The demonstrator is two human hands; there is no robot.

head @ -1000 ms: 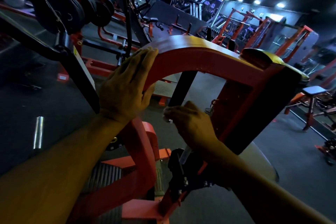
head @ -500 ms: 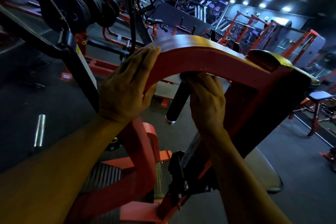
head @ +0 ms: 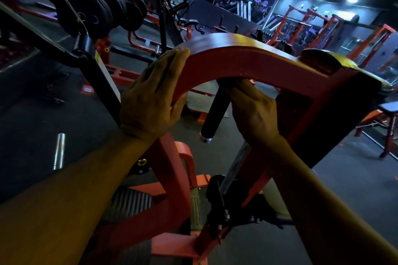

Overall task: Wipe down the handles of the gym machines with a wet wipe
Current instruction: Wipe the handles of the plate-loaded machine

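Head view, dim gym, dark floor (head: 38,118), red machines (head: 247,58)

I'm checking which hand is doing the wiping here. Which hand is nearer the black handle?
The right hand: it is at the top of the black handle, fingers around it. The left hand rests flat on the red curved frame, apart from the handle.

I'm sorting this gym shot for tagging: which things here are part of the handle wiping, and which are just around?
In the job:
black handle
right hand
left hand
red frame

Just around:
weight plates
chrome bar
bench
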